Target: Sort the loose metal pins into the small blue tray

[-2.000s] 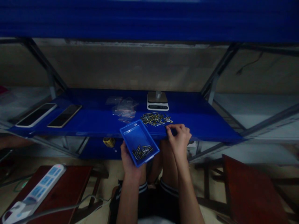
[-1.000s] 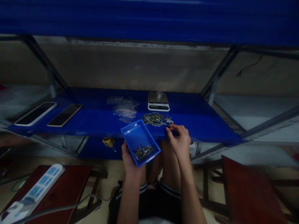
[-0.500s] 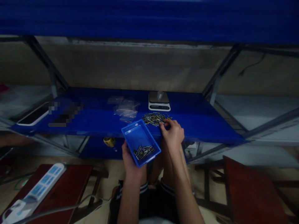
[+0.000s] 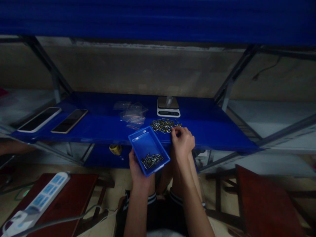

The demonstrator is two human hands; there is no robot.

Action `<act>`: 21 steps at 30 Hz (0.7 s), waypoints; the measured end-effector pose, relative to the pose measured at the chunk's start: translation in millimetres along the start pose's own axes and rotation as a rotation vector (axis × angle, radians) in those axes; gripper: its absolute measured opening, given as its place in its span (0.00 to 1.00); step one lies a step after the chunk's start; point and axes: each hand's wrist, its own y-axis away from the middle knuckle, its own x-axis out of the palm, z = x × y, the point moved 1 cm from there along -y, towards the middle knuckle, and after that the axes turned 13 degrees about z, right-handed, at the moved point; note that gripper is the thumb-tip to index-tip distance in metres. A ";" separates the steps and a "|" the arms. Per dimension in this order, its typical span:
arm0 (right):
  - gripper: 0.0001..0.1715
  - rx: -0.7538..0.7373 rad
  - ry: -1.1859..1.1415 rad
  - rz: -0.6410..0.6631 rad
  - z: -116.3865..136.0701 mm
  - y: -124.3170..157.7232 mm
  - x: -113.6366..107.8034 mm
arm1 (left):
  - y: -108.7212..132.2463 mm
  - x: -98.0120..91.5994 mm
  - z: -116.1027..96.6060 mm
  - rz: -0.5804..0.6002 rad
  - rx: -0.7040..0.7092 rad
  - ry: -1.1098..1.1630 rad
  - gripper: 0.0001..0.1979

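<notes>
My left hand (image 4: 138,171) grips a blue plastic tray (image 4: 145,140) from below and its left side, tilted toward me. Slim metal pieces (image 4: 152,160), silver and dark, lie heaped in the tray's near end. At the shelf's front edge, my right hand (image 4: 183,140) has its thumb and fingers drawn together beside a pile of similar thin silver and gold-coloured pieces (image 4: 161,125). Whatever is between those fingertips is too small to make out. The tray's far right corner overlaps the front of the pile.
Behind the pile is a white digital scale (image 4: 168,113) bearing a small clear cup (image 4: 169,100). Clear zip bags (image 4: 134,113) lie left of it. Two phones (image 4: 69,121) rest at the shelf's left. Wooden stools (image 4: 269,204) and a power strip (image 4: 49,191) flank me.
My right hand's fingertips have shifted slightly right along the pile's edge, and the fingers look more curled. The tray in my left hand stays in place.
</notes>
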 end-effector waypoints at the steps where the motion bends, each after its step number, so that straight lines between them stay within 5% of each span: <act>1: 0.21 0.005 0.000 0.001 0.3 -0.1 0.0 | 0.0 -0.1 -0.1 -0.002 -0.001 -0.001 0.20; 9: 0.17 -0.012 -0.003 0.006 1.2 1.3 -3.3 | 2.3 6.5 -0.7 -0.031 0.003 -0.004 0.16; 15: 0.24 -0.024 -0.061 0.050 2.6 -2.4 -6.3 | 3.8 7.6 -0.7 -0.012 0.007 0.004 0.18; 21: 0.35 -0.048 0.057 -0.049 5.1 -6.7 -4.4 | 0.8 4.9 -1.2 0.016 -0.017 0.012 0.21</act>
